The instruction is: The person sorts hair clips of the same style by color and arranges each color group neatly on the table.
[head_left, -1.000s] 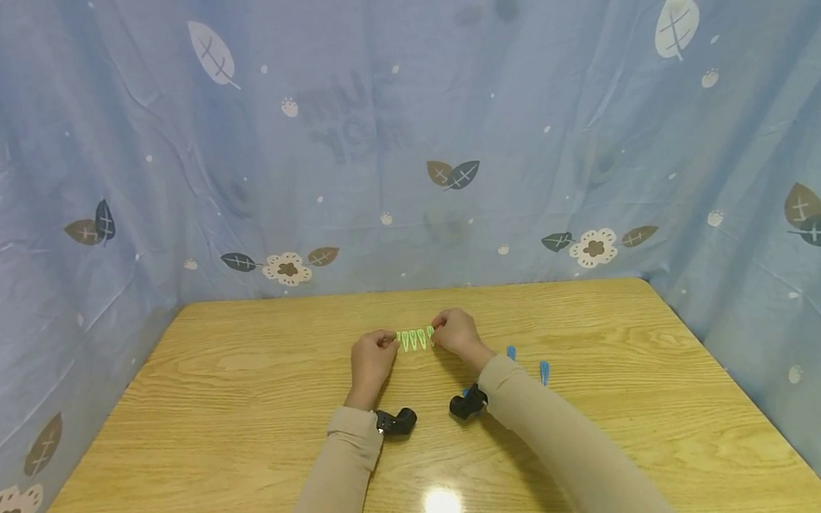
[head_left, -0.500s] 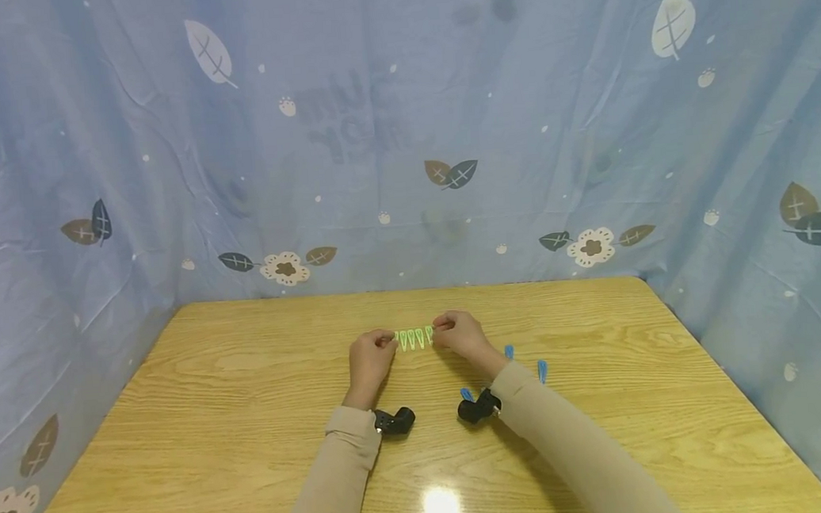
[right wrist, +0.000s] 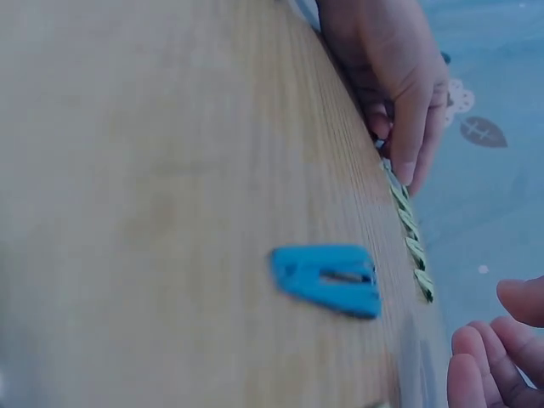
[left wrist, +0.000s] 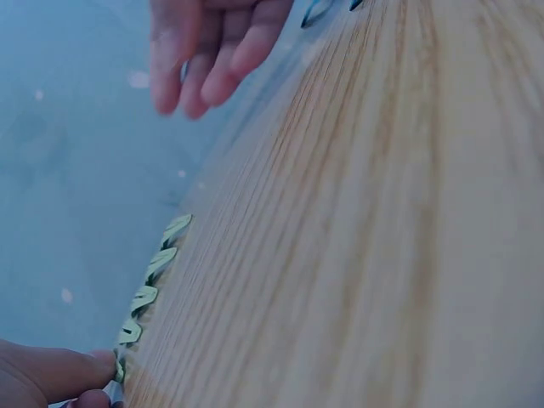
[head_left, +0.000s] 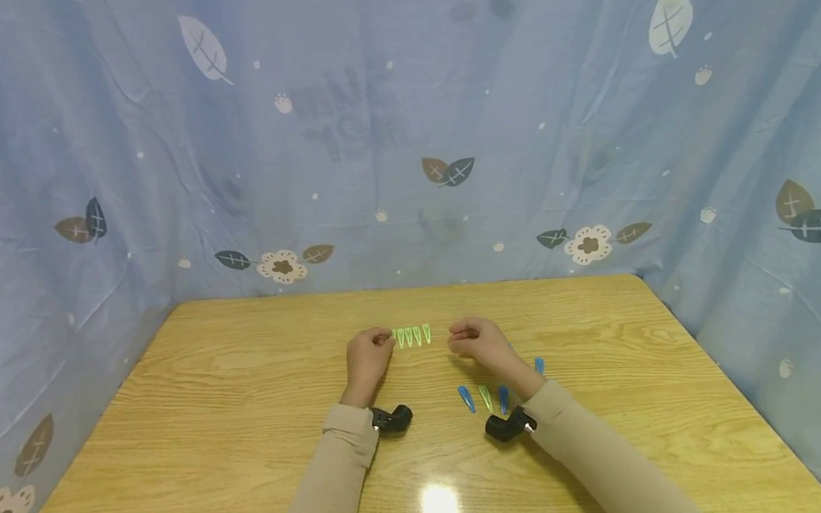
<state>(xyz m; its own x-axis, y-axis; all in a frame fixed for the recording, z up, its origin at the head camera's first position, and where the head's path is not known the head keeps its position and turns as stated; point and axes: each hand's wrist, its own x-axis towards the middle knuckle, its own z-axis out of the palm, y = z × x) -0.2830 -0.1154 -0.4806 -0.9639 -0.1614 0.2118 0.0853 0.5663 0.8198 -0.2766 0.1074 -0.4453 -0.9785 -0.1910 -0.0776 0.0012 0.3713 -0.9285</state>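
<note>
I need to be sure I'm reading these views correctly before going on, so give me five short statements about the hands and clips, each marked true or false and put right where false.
1. The left hand is at the left end of the row of green clips. True.
2. The right hand is touching that row. False: a gap separates it from the row.
3. A loose green clip lies between two blue clips. True.
4. The right hand is pinching a clip. False: its fingers hold nothing.
5. The row lies nearer the curtain than the loose green clip does. True.
</note>
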